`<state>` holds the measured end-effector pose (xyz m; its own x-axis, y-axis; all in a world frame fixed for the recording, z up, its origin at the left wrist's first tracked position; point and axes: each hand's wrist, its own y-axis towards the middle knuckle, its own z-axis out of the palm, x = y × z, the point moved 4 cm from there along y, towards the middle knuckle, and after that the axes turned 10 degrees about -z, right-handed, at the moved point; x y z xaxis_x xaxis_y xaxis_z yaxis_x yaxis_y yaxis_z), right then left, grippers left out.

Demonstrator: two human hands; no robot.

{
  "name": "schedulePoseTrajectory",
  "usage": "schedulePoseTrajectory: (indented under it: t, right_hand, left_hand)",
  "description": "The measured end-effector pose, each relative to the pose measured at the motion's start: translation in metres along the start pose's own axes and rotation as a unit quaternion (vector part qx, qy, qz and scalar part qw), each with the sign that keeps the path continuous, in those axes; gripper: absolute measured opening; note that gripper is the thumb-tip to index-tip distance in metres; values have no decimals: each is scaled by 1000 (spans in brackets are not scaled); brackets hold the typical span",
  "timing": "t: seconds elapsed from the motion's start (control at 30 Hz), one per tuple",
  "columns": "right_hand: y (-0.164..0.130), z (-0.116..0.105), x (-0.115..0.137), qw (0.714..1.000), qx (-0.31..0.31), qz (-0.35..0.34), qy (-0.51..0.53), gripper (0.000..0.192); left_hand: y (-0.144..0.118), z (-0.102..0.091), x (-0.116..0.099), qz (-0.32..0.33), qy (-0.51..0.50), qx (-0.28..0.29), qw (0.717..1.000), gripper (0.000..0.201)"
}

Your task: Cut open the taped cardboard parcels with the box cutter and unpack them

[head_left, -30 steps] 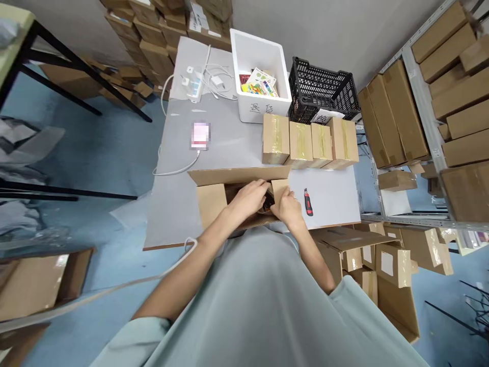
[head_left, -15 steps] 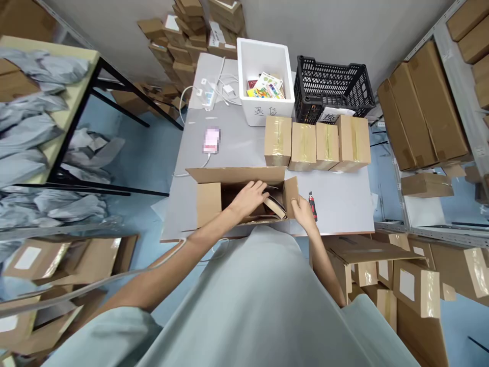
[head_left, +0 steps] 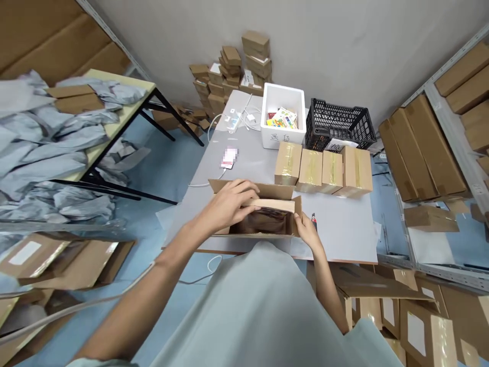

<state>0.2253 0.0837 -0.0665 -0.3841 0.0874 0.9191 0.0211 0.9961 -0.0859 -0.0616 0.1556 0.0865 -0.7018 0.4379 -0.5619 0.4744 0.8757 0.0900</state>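
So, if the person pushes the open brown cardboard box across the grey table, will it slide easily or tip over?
The open brown cardboard box would probably slide rather than tip: it looks low and wide on the smooth grey table. Its loose flaps, under the left hand and right hand, would likely bend. The dark contents may add weight, though how much is unclear.

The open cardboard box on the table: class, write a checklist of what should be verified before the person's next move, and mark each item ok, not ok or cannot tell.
1. Left hand on a flap of the cardboard box: ok.
2. Right hand at the box's right end: ok.
3. Contents lie below the rim: ok.
4. All flaps folded shut: not ok.
5. Utility knife clear of the hands: not ok; it lies beside the right hand.
6. Taped boxes apart from the box: ok.
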Motion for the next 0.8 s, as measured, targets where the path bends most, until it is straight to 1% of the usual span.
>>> schedulePoseTrajectory:
  t: [0.1, 0.17, 0.23, 0.3, 0.33, 0.37, 0.4, 0.47, 0.5, 0.57, 0.63, 0.7, 0.8]
  right_hand:
    - [0, -11, 23, 994, -71, -35, 77, 69]
    - [2, -18, 47, 984, -97, -76, 127, 77]
    - [6, -20, 76, 975, -82, -129, 159, 87]
    - [12, -17, 104, 969, -53, -168, 172, 96]
    - [15, -14, 116, 968, -38, -177, 175, 94]
    - [17, -10, 126, 967, -26, -180, 177, 85]
    - [20, -7, 135, 967, -22, -180, 177, 72]
    - [22, 0, 150, 968, -35, -182, 172, 51]
    - [23, 2, 157, 967, -52, -186, 168, 46]
    - [25, 4, 168, 961, -94, -198, 168, 44]
    - [29, 6, 176, 952, -132, -197, 196, 48]
    - [37, 9, 181, 938, -156, -179, 253, 57]
    - [52, 16, 184, 917, -170, -147, 328, 69]
  left_hand:
    - [-7, -35, -10, -17, -96, -76, 992, 29]
    - [-10, -53, -15, -16, -141, -124, 982, 32]
    - [-13, -68, -21, -13, -174, -149, 973, 36]
    - [-14, -81, -27, -12, -202, -151, 968, 41]
    - [-14, -87, -30, -11, -215, -145, 966, 43]
    - [-13, -93, -32, -9, -228, -136, 964, 46]
    - [-11, -98, -33, -8, -240, -126, 963, 48]
    - [-6, -108, -27, -18, -265, -124, 956, 54]
    - [-3, -111, -21, -27, -282, -134, 950, 59]
    - [1, -113, -4, -49, -331, -164, 928, 78]
    - [1, -104, 14, -70, -386, -170, 904, 96]
    - [-1, -84, 24, -92, -428, -133, 889, 97]
    - [-10, -49, 22, -115, -469, -40, 875, 84]
